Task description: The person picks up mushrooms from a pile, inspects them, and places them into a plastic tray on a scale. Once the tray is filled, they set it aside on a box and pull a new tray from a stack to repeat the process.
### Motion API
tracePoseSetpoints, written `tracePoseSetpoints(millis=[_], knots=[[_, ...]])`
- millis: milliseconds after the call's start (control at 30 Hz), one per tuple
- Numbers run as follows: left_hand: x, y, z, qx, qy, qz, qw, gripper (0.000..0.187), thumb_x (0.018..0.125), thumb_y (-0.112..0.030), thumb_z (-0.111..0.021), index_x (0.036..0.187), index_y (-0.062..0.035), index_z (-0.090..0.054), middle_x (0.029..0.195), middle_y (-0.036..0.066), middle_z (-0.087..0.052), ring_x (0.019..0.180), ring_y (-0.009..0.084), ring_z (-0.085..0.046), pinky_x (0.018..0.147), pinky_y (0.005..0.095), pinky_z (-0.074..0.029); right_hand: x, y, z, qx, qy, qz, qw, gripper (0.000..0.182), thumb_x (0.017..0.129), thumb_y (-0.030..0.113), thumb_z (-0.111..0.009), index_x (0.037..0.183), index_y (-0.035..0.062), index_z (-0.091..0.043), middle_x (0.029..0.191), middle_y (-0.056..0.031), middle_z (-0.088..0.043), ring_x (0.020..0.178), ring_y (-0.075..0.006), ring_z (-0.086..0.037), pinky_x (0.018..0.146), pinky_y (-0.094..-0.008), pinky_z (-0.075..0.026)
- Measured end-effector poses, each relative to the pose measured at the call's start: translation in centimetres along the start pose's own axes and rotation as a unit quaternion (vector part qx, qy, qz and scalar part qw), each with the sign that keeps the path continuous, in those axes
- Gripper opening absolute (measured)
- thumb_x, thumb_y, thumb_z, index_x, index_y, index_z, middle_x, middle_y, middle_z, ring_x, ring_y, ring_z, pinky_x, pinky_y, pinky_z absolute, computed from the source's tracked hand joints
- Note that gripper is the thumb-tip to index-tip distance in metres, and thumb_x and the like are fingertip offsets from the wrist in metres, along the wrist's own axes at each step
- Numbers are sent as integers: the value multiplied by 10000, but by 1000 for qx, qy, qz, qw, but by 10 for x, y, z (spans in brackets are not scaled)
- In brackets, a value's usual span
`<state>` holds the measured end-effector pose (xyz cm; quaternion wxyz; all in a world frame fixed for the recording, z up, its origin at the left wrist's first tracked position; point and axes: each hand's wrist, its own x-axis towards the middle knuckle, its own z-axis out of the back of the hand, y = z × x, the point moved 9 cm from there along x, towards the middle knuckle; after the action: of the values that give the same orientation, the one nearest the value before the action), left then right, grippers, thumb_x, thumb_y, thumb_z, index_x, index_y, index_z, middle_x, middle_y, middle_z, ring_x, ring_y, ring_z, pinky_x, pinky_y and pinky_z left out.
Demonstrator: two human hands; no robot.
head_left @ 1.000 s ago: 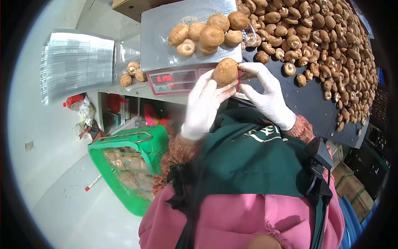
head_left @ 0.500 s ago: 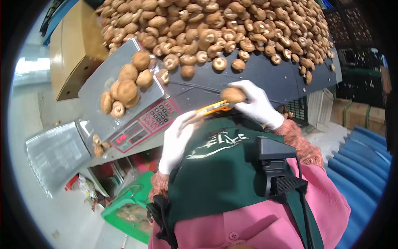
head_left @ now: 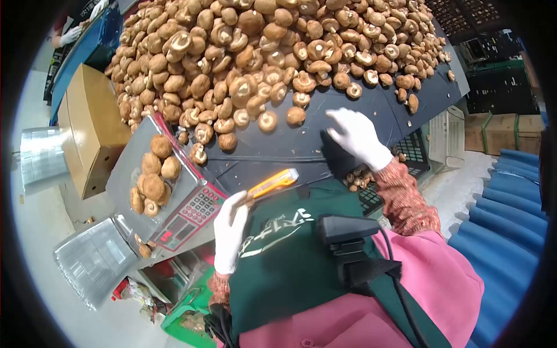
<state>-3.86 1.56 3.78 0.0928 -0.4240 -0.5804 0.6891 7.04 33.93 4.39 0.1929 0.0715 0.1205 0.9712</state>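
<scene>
The left hand (head_left: 230,232), in a white glove, is closed around the handle of a yellow utility knife (head_left: 274,182), whose tip points up and to the right over the near edge of the dark tabletop (head_left: 371,110). The right hand (head_left: 355,136), also gloved, hovers with its fingers spread and empty over the near right edge of the tabletop, above a dark opening where small mushroom trimmings (head_left: 357,177) lie in a black crate below. Whether it touches the tabletop cannot be told.

The big heap of shiitake mushrooms (head_left: 272,52) covers the far half of the tabletop; its nearest loose pieces lie just beyond the right hand. To the left, a scale (head_left: 191,211) with a red display carries a clear tray of mushrooms (head_left: 152,177) on its steel platform.

To do this step well, the knife should stay pointed away from the body and from the free hand while that hand is reaching. The open hand is best brought down on a single mushroom at the near fringe of the heap rather than dug into it, so the pile does not slide toward the edge. A cap-side grip with the stem facing the blade would probably give a clean, short cut, and cutting over the opening would let scraps fall into the crate.
</scene>
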Motion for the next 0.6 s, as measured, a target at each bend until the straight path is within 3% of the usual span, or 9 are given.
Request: tracePoseSetpoints(millis=[100,167,233,300,367,433,533,567,600], knots=[[-5,2,5,13,-29,1,1000,341,1025,-114,-511,1315,61,-544,1247,191,-644,1145,232,-635,1006,340,-490,51,-35,7,32,-154,-79,984,392,866,258,-690,1228,132,-612,901,-91,-676,829,-291,-676,732,-400,-540],[-7,7,11,7,-55,12,998,344,1024,-130,-523,1308,63,-548,1241,192,-645,1137,228,-638,998,337,-494,83,-59,-1,15,-118,-152,981,412,891,306,-667,1261,133,-608,899,-99,-721,776,-293,-700,675,-413,-545],[-8,5,8,9,-70,18,997,345,1022,-147,-533,1299,59,-555,1232,193,-650,1117,230,-649,984,332,-500,104,-68,-21,-37,-123,-86,988,432,902,348,-668,1289,167,-610,861,-100,-720,810,-278,-704,701,-382,-548],[-7,1,3,-1,-75,10,997,340,1020,-141,-533,1295,57,-558,1226,192,-653,1109,232,-654,981,330,-502,110,-78,-26,-17,-86,-106,991,425,915,369,-644,1294,179,-612,914,-137,-724,857,-309,-701,719,-399,-548],[-7,0,-1,-3,-82,14,997,332,1012,-121,-530,1290,56,-561,1224,189,-657,1107,234,-656,980,329,-501,105,-94,-31,192,-83,-162,964,386,958,320,-637,1296,135,-620,886,-93,-709,780,-166,-670,664,-317,-523],[-2,-7,-7,-23,-80,23,996,331,1009,-114,-528,1291,57,-561,1225,189,-658,1115,235,-652,984,330,-498,94,-88,-42,566,17,-232,791,435,985,311,-625,1341,66,-579,1028,-29,-691,831,-99,-614,685,-253,-499],[15,-19,-20,-28,-44,19,998,328,990,-89,-567,1294,36,-568,1248,149,-653,1160,212,-615,1033,327,-465,81,-51,-28,710,64,-204,671,494,1003,301,-604,1391,9,-515,1226,-23,-632,938,-98,-598,760,-237,-484],[23,-24,-23,-25,-35,15,999,333,977,-73,-586,1293,30,-574,1240,144,-657,1155,211,-617,1034,328,-464,83,-24,-9,710,58,-120,692,519,998,269,-599,1430,13,-467,1292,-42,-601,1075,-110,-588,877,-261,-487],[31,-34,-32,-38,-18,2,999,396,952,-52,-618,1333,24,-543,1275,147,-634,1168,216,-607,1043,334,-460,80,-5,4,683,64,-83,723,487,972,207,-610,1415,37,-501,1304,-49,-604,1119,-116,-586,886,-262,-498]])
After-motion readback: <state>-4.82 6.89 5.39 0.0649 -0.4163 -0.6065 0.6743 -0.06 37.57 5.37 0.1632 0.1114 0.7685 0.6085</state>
